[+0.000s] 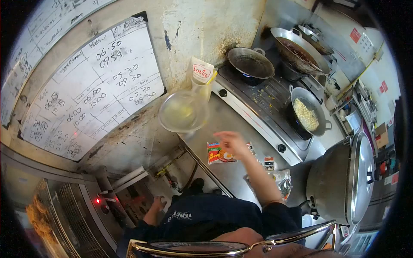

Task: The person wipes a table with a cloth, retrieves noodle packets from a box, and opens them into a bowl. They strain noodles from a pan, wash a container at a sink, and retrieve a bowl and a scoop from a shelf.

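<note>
My right hand (232,142) is raised over the steel counter (223,120) with its fingers apart and nothing in it. Just left of it, and apart from it, is a clear "Sovia" oil bottle (186,107) with its round base turned toward me; what holds it up is hidden. Under the hand lies a red and green instant noodle packet (217,153). My left hand (159,201) is low at my side by a metal cabinet, curled; I cannot tell whether it grips anything. My dark shirt (215,217) fills the bottom.
A gas stove (262,107) runs along the counter with an empty wok (251,62), a wok of dark sauce (299,51) and a pan of noodles (306,114). A big lidded pot (344,180) stands at right. A whiteboard of times (86,94) hangs on the wall.
</note>
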